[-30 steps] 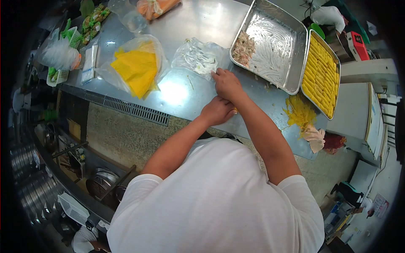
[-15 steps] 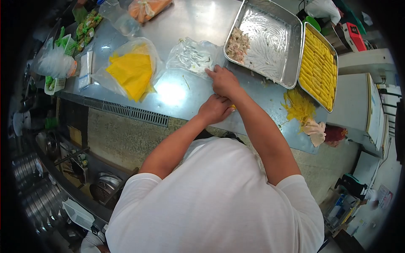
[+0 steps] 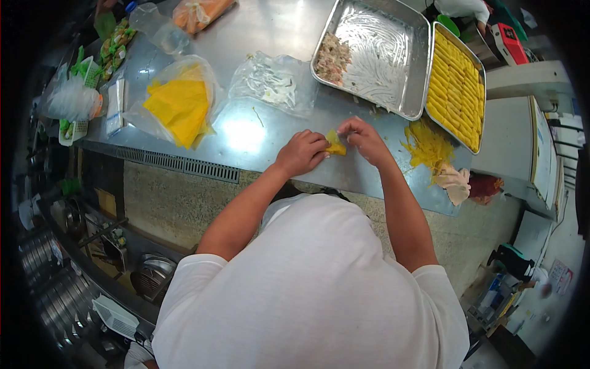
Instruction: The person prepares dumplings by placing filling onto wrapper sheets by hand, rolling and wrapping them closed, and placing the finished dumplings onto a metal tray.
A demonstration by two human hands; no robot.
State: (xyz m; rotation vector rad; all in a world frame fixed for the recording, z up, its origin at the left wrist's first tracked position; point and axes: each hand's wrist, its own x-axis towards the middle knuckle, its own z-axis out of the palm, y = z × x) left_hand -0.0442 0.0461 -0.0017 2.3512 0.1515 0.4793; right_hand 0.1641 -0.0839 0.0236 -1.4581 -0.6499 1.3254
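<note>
Near the front edge of the steel table, my left hand (image 3: 301,152) is closed over a partly rolled yellow spring roll (image 3: 335,148), which shows beside the fingertips. My right hand (image 3: 367,141) is just to its right, fingers curled at the raised wrapper flap; whether anything is pinched there is hidden. Beyond my hands lies a plastic bag smeared with white paste (image 3: 270,85). A stack of yellow wrappers (image 3: 178,106) sits on an open plastic bag to the left. At the back right, a deep metal tray (image 3: 419,92) has chopped filling (image 3: 332,59) in its left corner.
A second tray (image 3: 483,117) of yellow rolls stands at the right. Yellow scraps (image 3: 425,146) and a pale cloth (image 3: 453,183) lie near the table's right edge. A plastic bottle (image 3: 158,28) and a bag of orange contents (image 3: 200,13) are at the back left.
My right hand has drawn back from beside the paste bag to the roll. More of the yellow roll and its raised flap now shows between my hands. The camera view has shifted slightly.
</note>
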